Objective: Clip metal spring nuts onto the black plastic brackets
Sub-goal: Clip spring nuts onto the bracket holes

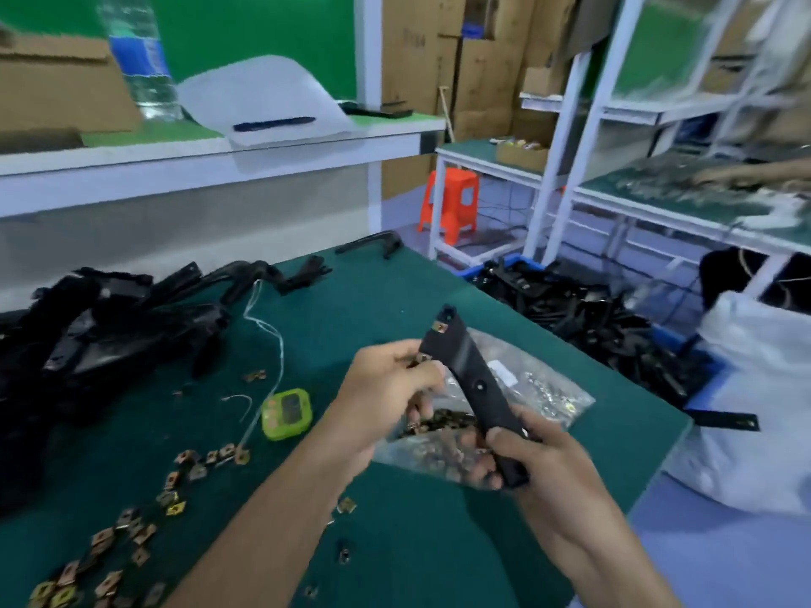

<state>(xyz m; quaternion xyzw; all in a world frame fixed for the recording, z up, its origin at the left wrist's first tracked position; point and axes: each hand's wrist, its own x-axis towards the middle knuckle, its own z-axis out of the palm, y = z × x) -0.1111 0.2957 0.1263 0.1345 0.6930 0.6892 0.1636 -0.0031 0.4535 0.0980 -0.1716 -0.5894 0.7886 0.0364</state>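
Two bare forearms reached forward from the near edge. The right hand (544,458) curled round the lower end of one long, matte black plastic bracket (476,383) and held it tilted, top end away. The left hand (388,388) pinched one square brass-coloured metal spring nut (423,358) between thumb and fingers against the bracket's left edge. A second clipped nut (441,329) sat near the bracket's top.

Under both hands spread the dark green table mat (373,300). Far left of the left hand lay one heaped pile of black brackets (109,326). Right of the right hand stood one blue crate of black parts (614,326). Directly beneath the hands lay one clear crinkled plastic bag of nuts (540,388). Just left of the left hand sat one lime-green rounded timer (287,413). Below it lay well over twenty loose nuts (131,533), blurred and hard to count.
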